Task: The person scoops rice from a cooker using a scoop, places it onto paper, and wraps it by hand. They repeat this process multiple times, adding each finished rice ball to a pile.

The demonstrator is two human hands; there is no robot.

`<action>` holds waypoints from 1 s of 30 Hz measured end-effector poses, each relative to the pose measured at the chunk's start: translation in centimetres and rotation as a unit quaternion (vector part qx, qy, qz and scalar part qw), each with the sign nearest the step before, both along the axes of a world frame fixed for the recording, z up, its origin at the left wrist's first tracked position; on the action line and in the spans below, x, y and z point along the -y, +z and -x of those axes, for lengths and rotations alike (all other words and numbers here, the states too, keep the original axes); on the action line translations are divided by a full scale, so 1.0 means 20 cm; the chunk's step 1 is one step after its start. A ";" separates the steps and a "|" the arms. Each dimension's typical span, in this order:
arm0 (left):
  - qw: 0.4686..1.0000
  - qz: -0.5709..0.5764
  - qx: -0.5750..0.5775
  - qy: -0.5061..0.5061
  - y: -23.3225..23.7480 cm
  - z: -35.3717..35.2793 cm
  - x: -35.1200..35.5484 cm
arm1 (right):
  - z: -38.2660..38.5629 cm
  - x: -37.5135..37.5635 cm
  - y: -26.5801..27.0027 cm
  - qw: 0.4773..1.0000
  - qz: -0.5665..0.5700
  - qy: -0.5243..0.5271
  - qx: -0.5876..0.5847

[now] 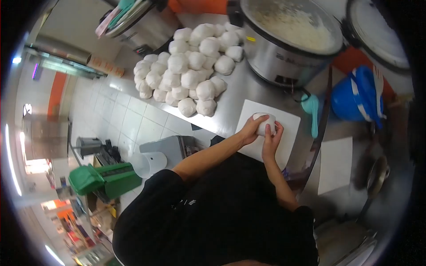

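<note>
A white rounded ball (267, 125) is being clasped between the left hand (255, 127) and the right hand (272, 136), their fingers being curled around it, over the white board (287, 133) near its far edge. Similar white balls (190, 80) are being supported along the left edge of the steel tabletop (237, 91).

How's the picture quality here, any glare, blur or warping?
Head view: strong fisheye warping, black corners; strip light at the left edge blown out to white; pale glare on the steel counter and floor tiles; fine detail soft throughout, including both hands; the right edge is dim and smeary.
</note>
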State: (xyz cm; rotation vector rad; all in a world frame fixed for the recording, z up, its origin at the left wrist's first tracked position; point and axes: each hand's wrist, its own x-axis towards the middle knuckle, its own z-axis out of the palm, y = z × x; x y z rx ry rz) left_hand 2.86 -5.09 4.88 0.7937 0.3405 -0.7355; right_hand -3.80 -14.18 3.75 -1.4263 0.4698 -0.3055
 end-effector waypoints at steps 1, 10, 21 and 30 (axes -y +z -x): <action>1.000 -0.023 0.006 0.014 0.02 -0.03 -0.07 | -0.05 0.00 0.01 0.996 -0.069 0.058 -0.018; 0.891 -0.364 0.073 0.260 0.16 -0.27 -1.08 | -0.20 0.64 -0.05 0.825 0.560 -0.017 -0.072; 0.592 -0.777 0.167 0.135 -0.18 -0.43 -1.27 | -0.32 0.91 -0.15 0.792 0.574 -0.009 -0.210; 0.563 -0.749 0.209 0.279 0.04 -0.50 -1.38 | -0.11 0.80 -0.02 0.911 0.262 -0.304 -0.099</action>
